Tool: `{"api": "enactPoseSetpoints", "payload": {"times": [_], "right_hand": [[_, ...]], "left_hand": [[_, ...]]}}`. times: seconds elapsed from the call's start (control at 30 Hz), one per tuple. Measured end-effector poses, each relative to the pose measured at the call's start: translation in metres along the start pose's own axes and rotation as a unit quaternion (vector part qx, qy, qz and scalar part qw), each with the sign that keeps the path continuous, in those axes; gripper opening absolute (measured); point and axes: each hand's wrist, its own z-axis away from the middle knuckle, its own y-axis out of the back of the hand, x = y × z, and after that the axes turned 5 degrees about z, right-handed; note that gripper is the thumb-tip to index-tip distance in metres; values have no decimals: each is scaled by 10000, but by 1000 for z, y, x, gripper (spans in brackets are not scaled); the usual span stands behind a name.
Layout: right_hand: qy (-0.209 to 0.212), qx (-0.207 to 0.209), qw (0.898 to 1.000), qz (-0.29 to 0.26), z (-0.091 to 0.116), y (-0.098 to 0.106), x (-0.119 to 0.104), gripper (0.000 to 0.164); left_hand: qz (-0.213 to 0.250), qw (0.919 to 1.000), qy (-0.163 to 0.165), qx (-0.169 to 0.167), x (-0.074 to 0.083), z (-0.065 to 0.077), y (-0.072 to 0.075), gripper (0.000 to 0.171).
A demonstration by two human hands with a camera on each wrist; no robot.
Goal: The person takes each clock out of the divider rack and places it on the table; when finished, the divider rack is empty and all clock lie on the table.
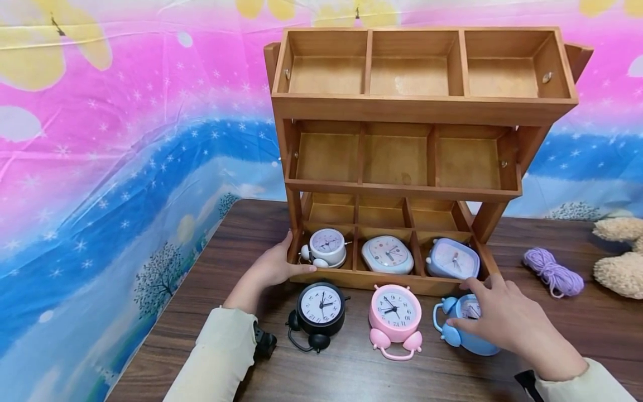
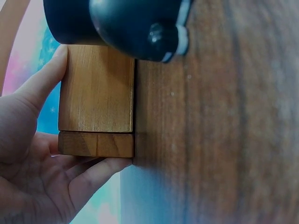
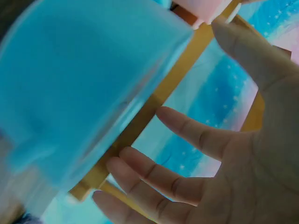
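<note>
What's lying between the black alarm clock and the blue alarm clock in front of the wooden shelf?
A pink alarm clock. Bare tabletop separates it from both the black alarm clock and the blue alarm clock; the head view shows this.

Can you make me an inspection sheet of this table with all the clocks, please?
Surface: dark wood-grain table.
Job's things: wooden shelf; white clock, pale rounded clock and lavender clock in its lowest front compartments; black clock, pink clock and blue clock lying before it.
Clutter: purple yarn, fluffy beige thing at right.
Hands: left hand grips the shelf's left end; right hand is by its right end, touch unclear.
Cables: nothing seen.
Surroundings: patterned pink-and-blue cloth behind.
</note>
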Motion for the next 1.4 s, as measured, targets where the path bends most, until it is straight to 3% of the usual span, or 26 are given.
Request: {"api": "enactPoseSetpoints", "payload": {"times": [0.13,0.37,0.6,0.93,1.17,1.4], "right_hand": [[118,280,9995,41,-4,9,-18,88],[803,1099,9907,81,-19,20,-58,69],[1475,1348,9797,147,-44,28,-99,69],[1996,731,9765,368,-82,46,-153,78],[2108,114,9774,-140,-108,43,-178,70],[2127,166,9758,-472,-129,40,-195,67]], "left_hand": [[41,10000,-47,-12,1,2,1,112],[58,9999,-133,14,2,3,1,110],[-35,9999,-149,43,1,2,2,111],[58,9999,-136,0,-1,1,3,109],[134,9998,-165,-30,-1,4,4,109],[125,9997,-222,-29,-3,3,4,109]]}}
